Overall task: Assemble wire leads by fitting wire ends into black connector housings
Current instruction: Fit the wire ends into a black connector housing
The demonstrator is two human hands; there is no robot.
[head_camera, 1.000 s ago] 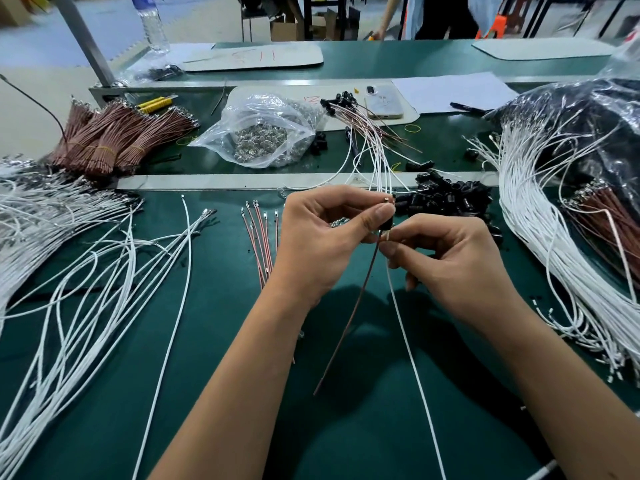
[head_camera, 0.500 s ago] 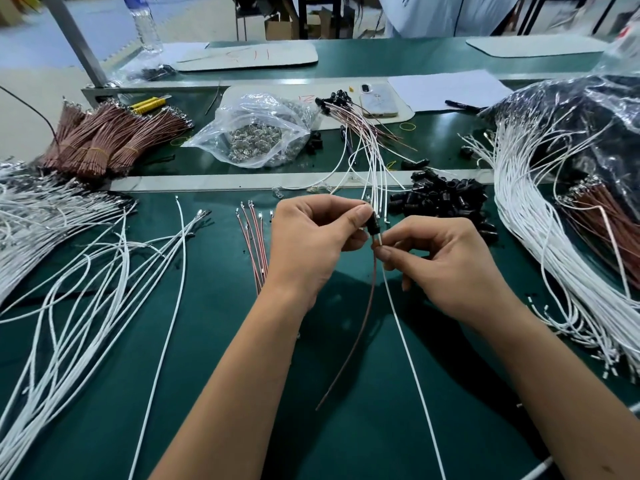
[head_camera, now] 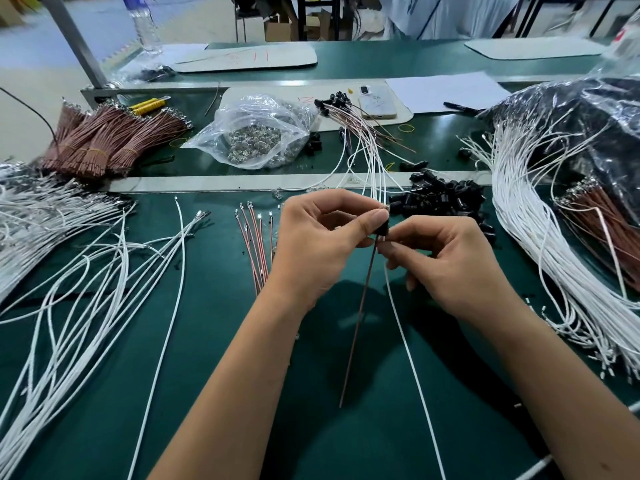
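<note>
A black connector housing [head_camera: 382, 227] is pinched by the left hand [head_camera: 322, 244]; a white wire [head_camera: 408, 348] is gripped at it by the right hand [head_camera: 446, 261], mid-surface.

two hands [head_camera: 322, 244], one phone [head_camera: 377, 102] (face down), one bottle [head_camera: 145, 26]

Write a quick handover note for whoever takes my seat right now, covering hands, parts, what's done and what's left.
Left hand pinches a black connector housing.
Right hand pinches the white wire just below the housing; a brown wire hangs from it too.
Loose housings lie behind the hands, spare brown leads to the left, white wires to the right.
Done: finished leads are piled behind.
Left: seat the white wire; whether it is fully in is hidden. Many wires remain.
</note>
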